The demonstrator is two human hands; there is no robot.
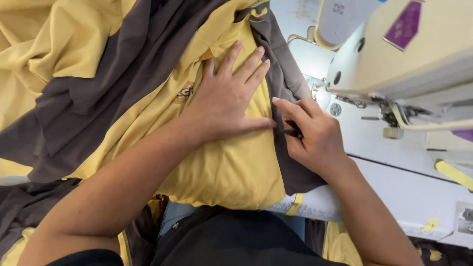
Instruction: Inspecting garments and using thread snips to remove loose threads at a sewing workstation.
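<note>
- Our left hand (227, 101) lies flat, fingers spread, on the yellow-and-grey garment (221, 167) on the table (394, 187).
- Our right hand (315, 135) has its fingers curled together, pinching the garment's grey edge, near the sewing machine (409, 54).

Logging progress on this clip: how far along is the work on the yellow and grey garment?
Done: the yellow and grey garment already shows joined panels and lies on the table. In hand: the left hand presses it flat; the right hand pinches the grey edge, holding a small dark tool. Left: the cloth is not yet under the sewing machine needle.
</note>
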